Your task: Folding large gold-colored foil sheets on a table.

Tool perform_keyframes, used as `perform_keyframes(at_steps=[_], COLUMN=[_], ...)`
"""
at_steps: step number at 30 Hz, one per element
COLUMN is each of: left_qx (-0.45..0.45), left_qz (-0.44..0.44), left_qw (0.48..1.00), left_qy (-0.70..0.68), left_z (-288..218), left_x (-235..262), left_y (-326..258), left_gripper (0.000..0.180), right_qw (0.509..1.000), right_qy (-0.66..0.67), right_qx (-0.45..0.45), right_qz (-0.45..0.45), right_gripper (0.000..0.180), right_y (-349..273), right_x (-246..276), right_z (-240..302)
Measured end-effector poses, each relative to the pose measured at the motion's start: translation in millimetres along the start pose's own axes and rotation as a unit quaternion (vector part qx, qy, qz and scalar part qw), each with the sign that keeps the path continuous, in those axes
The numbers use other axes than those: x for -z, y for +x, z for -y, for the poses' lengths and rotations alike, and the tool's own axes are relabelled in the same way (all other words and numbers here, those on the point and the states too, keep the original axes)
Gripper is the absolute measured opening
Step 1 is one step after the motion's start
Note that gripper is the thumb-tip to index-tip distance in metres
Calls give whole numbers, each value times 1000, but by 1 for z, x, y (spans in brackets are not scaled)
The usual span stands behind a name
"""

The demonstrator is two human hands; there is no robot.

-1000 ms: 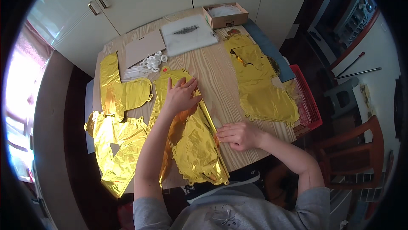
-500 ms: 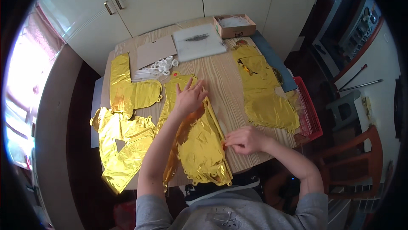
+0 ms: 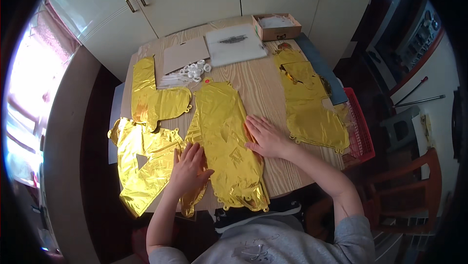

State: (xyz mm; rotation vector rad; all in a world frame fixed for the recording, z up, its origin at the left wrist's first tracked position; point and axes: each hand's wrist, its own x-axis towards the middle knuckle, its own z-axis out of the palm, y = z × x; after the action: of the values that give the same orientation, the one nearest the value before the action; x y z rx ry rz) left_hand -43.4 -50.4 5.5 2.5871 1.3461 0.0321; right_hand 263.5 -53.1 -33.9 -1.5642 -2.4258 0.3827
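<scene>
A flat, uninflated gold foil balloon (image 3: pixel 226 127) lies lengthwise in the middle of the wooden table, its small tabbed end toward my body. Against its right edge rests my right hand (image 3: pixel 267 138), fingers stretched out. My left hand (image 3: pixel 189 170) is spread on the foil at the lower left side, thumb apart from the fingers. Neither hand grips anything. More flat gold foil balloons lie around: an L-shaped one (image 3: pixel 165 103) at far left, a crinkled one (image 3: pixel 156 159) below it, and another gold foil balloon (image 3: pixel 314 112) on the right.
Behind the middle balloon are white plastic rings and sticks (image 3: pixel 194 70), a grey-brown card (image 3: pixel 185 54) and a stack of clear plastic bags (image 3: pixel 236 47). An open cardboard box (image 3: pixel 276 30) stands at the back. Beside the table's right edge is a red basket (image 3: pixel 360 127).
My left hand has drawn back from the balloon's far end to its lower left side. My right hand has moved forward along the right edge and opened flat. The foil lies smoother and wider.
</scene>
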Motion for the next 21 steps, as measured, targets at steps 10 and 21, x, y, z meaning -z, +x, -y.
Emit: perform_keyframes(at_steps=[10,21], left_qx=[-28,-72], left_qz=[12,1], left_qw=[999,997], left_qy=[-15,-39], left_z=[-11,-22], left_x=[-10,-15], left_y=[27,47], left_gripper=[85,82], right_qw=[999,996], right_qy=[-49,-63], right_qx=[-7,-40], right_qz=[4,39], right_gripper=[83,82], right_y=[-6,-15], right_x=[-6,9], right_z=[-4,-13])
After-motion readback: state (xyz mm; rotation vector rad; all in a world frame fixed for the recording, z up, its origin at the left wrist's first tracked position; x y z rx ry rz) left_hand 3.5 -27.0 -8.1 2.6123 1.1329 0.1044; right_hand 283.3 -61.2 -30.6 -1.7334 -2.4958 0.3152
